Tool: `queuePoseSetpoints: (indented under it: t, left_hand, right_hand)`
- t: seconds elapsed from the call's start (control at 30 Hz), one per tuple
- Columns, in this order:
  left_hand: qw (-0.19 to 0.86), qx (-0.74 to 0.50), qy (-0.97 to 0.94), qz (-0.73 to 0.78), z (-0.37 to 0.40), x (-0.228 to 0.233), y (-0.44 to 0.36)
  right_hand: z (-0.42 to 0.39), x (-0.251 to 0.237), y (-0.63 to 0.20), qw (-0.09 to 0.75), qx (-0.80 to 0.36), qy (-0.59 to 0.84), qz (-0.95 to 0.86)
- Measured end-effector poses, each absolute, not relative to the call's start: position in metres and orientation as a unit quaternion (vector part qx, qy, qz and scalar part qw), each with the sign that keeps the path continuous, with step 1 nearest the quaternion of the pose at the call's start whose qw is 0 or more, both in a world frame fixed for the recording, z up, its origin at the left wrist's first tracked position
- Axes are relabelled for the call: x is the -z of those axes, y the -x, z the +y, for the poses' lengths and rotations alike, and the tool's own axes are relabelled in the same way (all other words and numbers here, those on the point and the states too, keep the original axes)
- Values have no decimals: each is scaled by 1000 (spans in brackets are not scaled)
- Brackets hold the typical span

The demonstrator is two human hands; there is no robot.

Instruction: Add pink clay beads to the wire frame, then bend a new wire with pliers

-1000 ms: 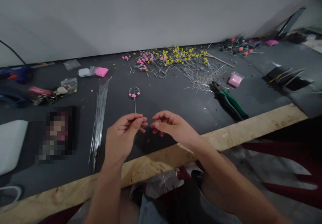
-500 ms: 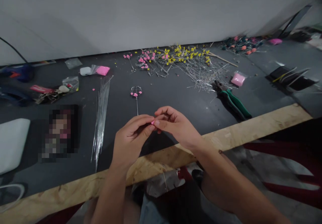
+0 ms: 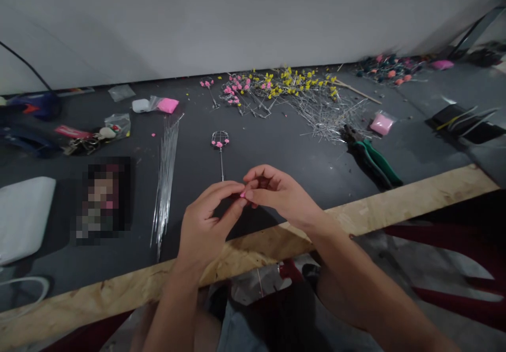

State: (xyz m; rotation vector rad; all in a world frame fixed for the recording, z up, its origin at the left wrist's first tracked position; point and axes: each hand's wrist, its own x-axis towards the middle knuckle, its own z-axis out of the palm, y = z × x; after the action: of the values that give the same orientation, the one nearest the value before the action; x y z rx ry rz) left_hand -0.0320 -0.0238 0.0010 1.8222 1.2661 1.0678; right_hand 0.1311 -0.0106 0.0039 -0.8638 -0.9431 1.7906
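Note:
A small bit of pink clay is pinched between the fingertips of both hands, above the table's front part. My left hand grips it from the left with thumb and forefinger. From the right, my right hand presses on it with thumb and curled fingers. Just beyond them lies a small wire cage on a stem, with pink blobs along its lower rim. Left of my hands is a bundle of straight silver wires.
Pink and yellow tipped wire pieces are heaped at the back. Green-handled pliers lie on the right, near a pink clay packet. A second pink packet is at back left, keys nearer. A wooden strip edges the table.
The whole scene has shifted slightly right in view as the camera turned a little. Both hands keep their pinch on the pink clay, with only slight finger movement.

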Motion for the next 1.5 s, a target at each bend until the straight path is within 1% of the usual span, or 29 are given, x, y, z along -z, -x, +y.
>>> queuePoseSetpoints:
  t: [0.43, 0.6, 0.73, 1.07, 1.33, 1.5]
  left_hand:
    - [250, -394, -740, 485, -27, -3, 34]
    - [214, -391, -760, 473, -28, -3, 35]
    - [207, -392, -765, 467, -27, -2, 35]
    - [189, -399, -770, 461, -27, -1, 33]
    - [187, -390, -771, 467, -26, 0, 34]
    - [161, -382, -778, 473, -27, 2, 34]
  right_hand:
    - [-9, -1, -126, 446, -733, 334, -391]
    - [-9, 2, -126, 460, -730, 326, -387]
    - [-8, 1, -127, 461, -729, 324, -388]
    - [-8, -1, -129, 429, -749, 331, -380]
    - [-8, -2, -132, 427, -735, 338, -404]
    - [-7, -1, -133, 423, -721, 354, -420]
